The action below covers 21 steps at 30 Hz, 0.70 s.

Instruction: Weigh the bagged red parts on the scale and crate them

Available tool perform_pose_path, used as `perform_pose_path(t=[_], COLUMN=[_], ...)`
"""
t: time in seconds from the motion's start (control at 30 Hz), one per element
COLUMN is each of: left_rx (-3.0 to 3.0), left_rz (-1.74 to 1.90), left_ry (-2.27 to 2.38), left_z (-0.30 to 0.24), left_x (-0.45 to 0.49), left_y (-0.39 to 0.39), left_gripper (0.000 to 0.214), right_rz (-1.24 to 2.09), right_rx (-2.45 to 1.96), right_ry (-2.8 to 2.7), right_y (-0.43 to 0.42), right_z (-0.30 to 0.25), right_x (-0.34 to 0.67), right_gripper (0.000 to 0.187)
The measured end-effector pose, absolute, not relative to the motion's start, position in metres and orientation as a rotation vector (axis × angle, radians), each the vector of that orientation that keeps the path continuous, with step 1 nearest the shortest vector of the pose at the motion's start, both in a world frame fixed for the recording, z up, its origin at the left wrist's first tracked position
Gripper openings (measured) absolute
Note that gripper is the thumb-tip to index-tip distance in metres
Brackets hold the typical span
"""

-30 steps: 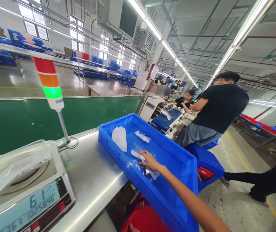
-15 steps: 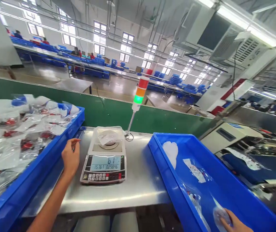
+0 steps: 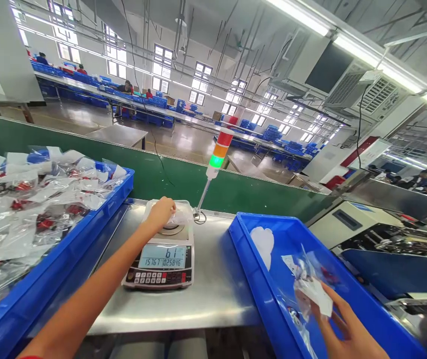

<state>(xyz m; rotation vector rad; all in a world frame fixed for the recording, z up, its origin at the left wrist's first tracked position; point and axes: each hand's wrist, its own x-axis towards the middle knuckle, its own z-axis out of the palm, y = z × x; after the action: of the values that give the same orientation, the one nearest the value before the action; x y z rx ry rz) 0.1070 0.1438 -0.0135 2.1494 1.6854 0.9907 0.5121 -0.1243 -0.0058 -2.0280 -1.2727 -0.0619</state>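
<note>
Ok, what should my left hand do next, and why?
Probably lift the clear packet off the scale: your left hand is right at it, while your right hand holds another bag over the right-hand blue bin.

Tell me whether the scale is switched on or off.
On: the scale has a lit screen, with 61 on its top line and a row of smaller digits below.
</note>
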Motion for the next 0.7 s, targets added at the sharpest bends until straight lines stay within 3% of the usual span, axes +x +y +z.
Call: perform_pose_path(t=[0.17, 0.23, 0.33, 0.43, 0.6, 0.7], left_rx=[2.010, 1.937, 1.709, 1.566, 1.585, 1.599], left_rz=[1.197, 1.340, 1.609, 1.460, 1.166, 1.153], left_ry=[1.774, 1.832, 2.043, 2.327, 2.375, 2.353], left_z=[0.006, 0.008, -0.015, -0.059, -0.113, -0.115], left_x=[0.084, 0.062, 0.023, -0.006, -0.018, -0.013], left_y=[0.108, 0.070, 0.008, -0.036, -0.057, -0.055], left_gripper=[0.017, 0.023, 0.030, 0.034, 0.033, 0.040], right_rz=[0.023, 0.077, 0.101, 0.162, 0.144, -0.057], right_rx=[-1.474, -1.258, -1.182, -1.164, -1.169, -1.543], right_ry=[-1.575, -1.858, -2.324, -2.610, -2.496, -2.122], right_y=[-0.039, 0.012, 0.077, 0.107, 0.087, 0.044], right_z=[0.021, 0.027, 0.032, 0.034, 0.038, 0.021], right_x=[0.415, 0.367, 0.298, 0.256, 0.322, 0.436], right_gripper=[0.041, 0.043, 0.052, 0.047, 0.038, 0.042])
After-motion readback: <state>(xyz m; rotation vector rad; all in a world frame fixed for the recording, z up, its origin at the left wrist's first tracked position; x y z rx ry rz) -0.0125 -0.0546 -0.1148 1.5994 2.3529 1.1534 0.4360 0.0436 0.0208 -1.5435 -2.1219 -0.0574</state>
